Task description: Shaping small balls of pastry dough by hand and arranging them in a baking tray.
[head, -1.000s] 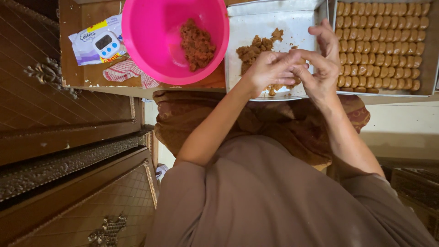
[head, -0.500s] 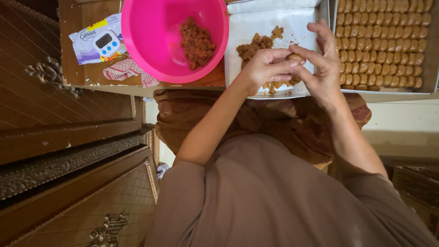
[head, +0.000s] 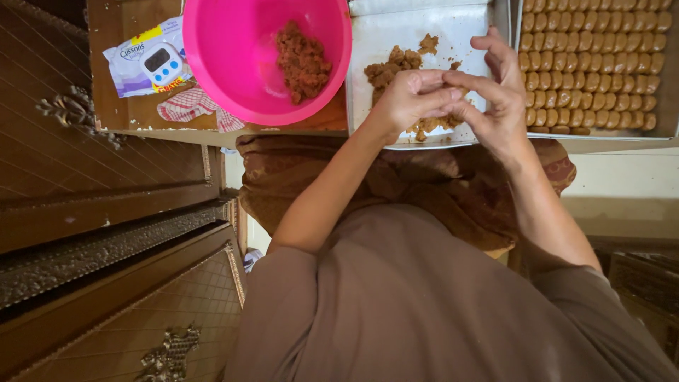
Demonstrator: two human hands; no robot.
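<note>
— What's nearest you?

— Your own lap in brown cloth, then your two forearms reaching out to the near edge of the wooden table (head: 120,42). Your left hand (head: 410,99) and right hand (head: 495,99) meet over the near edge of the metal tray (head: 424,28).

— How are your fingers set?

— Your left hand is curled nearly closed, and your right hand's fingertips (head: 460,78) press against it, pinching something between them — you can't tell just what, since the fingers hide it. Your right hand's other fingers stand up loosely spread.

— And the brown crumbly mixture?

— A heap of it (head: 389,71) lies on the tray just beyond your left hand, with more crumbs under both hands at the tray's near edge. Another lump (head: 303,64) sits in the pink bowl (head: 233,64), left of the tray.

— Anything else?

— Rows of small brown formed pieces (head: 594,64) fill the baking pan at the right. At the left edge lie a checked cloth (head: 187,105) and, farther back, a small white digital timer (head: 163,65) on a plastic packet (head: 131,60).
</note>
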